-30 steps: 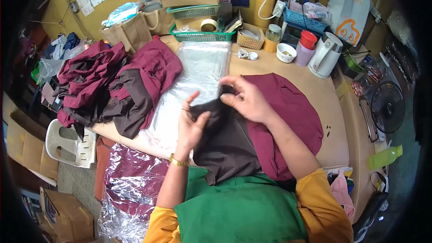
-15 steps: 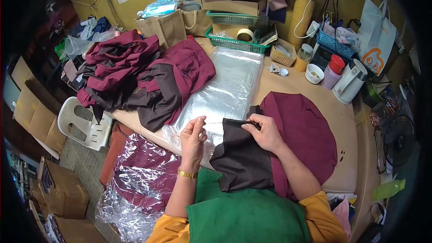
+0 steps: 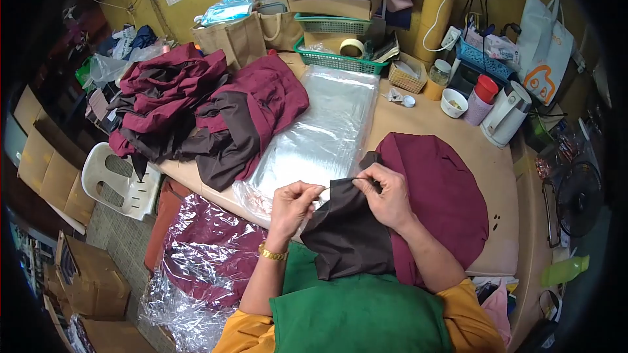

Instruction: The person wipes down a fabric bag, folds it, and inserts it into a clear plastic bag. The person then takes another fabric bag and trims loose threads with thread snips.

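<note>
My right hand (image 3: 386,196) pinches the top edge of a dark brown cloth panel (image 3: 350,238), which hangs toward my lap. The panel adjoins a maroon garment (image 3: 438,196) spread on the table under my right forearm. My left hand (image 3: 292,208), wearing a gold watch, is closed in a pinch right beside the panel's upper left corner. Whatever lies between its fingertips is too small to make out. Behind my hands is a stack of clear plastic bags (image 3: 320,127).
Maroon and brown garments (image 3: 255,111) are heaped at the back left. A plastic-wrapped maroon bundle (image 3: 209,248) lies low on the left, near a white chair (image 3: 124,183). Green baskets (image 3: 340,62), a white bowl (image 3: 453,103) and a kettle (image 3: 507,114) line the back.
My left hand has moved right and slightly down, bringing its pinched fingertips close to the cloth corner. My right hand keeps its hold on the edge. The view has shifted slightly.
</note>
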Tool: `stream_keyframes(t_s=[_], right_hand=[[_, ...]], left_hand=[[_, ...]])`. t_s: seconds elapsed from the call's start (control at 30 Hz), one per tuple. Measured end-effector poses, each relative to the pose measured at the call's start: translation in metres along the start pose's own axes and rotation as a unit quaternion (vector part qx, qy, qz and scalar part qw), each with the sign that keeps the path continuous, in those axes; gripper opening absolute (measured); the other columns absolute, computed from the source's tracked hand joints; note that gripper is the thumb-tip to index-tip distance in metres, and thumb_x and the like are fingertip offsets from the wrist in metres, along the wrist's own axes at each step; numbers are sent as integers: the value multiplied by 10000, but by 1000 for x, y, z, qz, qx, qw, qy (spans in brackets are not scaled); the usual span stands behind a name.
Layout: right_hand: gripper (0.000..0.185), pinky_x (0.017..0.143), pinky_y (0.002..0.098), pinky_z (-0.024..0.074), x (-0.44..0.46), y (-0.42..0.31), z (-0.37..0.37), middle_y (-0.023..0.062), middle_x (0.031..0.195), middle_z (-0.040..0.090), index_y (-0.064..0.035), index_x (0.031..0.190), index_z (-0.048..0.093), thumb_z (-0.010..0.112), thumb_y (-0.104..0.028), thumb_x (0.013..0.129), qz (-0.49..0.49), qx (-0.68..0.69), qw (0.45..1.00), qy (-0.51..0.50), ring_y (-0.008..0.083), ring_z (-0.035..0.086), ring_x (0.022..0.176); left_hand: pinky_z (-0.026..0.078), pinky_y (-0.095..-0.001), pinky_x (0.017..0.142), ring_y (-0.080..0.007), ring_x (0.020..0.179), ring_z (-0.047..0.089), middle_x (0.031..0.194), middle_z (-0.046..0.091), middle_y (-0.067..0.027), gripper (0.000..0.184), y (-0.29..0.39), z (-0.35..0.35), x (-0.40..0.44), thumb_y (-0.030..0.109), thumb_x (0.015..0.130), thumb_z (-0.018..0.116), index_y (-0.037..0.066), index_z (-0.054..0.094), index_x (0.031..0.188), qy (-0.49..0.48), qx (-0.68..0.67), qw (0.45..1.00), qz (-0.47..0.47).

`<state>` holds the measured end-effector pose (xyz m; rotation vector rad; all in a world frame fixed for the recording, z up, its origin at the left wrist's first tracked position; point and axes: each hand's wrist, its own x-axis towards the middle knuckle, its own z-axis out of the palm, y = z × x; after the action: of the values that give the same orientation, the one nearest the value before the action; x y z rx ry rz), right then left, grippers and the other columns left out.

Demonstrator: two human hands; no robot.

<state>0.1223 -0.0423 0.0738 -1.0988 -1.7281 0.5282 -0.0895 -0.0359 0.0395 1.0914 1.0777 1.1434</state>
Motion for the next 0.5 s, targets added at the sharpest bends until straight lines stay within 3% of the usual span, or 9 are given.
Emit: stream_keyframes(t_s=[0.1,0.13,0.2,0.23,0.3,0.33,0.37,0.47,0.5], right_hand=[[152,580,291,429,1,10,-13,84,712,588,21,823,597,719,-63,854,54,9,998,41,141,531,609],[152,580,291,429,0,10,-17,84,712,588,21,823,597,719,-63,854,56,8,997,43,141,531,609],[144,583,298,435,0,11,-19,95,718,599,22,834,610,726,-62,847,71,11,996,49,166,550,614],[144,583,298,435,-1,9,-19,95,718,599,22,834,610,726,-62,847,72,12,996,51,166,550,614],[133,593,314,451,-2,4,-14,109,746,616,24,852,627,734,-52,834,29,-15,999,37,203,583,630],[133,593,314,451,-2,1,-12,109,746,616,24,852,627,734,-52,834,29,-14,999,35,203,583,630],[128,600,323,459,-3,-1,-10,113,762,620,22,860,634,737,-46,828,19,-22,999,20,224,597,641],[108,606,340,471,-6,-7,-7,116,792,622,15,867,646,733,-27,820,10,-22,1000,-5,257,623,661],[98,601,341,471,-8,-6,-6,116,785,615,11,867,648,727,-17,817,-6,-23,1000,-5,261,623,661]], left_hand=[[356,-193,463,-23,529,469,663,576,37,174,-8,-38,1,134,915,691,38,685,770,65,64,995,32],[339,-189,495,-13,560,443,679,553,60,109,-29,-58,9,140,918,686,46,670,864,86,27,989,117],[385,-201,576,-38,663,482,856,605,14,209,-18,-75,6,117,893,681,37,640,1081,140,37,982,121],[385,-201,576,-38,663,482,856,605,14,209,-13,-73,6,117,893,681,37,640,1081,139,39,982,121],[429,-230,654,-76,749,506,1074,595,-50,464,3,-59,2,108,843,695,35,558,1280,88,238,939,232],[451,-254,714,-107,829,516,1208,551,-91,579,25,-42,-7,108,797,709,39,541,1347,26,234,959,155],[450,-241,684,-89,770,495,1198,563,-82,648,21,-30,-1,133,773,758,56,531,1375,-6,230,952,203],[423,-199,571,-44,635,501,1002,645,-37,383,35,11,2,143,807,786,45,693,1166,-39,221,956,191],[423,-199,571,-44,635,501,1002,645,-37,383,31,15,4,143,807,786,45,693,1166,-40,221,956,191]])
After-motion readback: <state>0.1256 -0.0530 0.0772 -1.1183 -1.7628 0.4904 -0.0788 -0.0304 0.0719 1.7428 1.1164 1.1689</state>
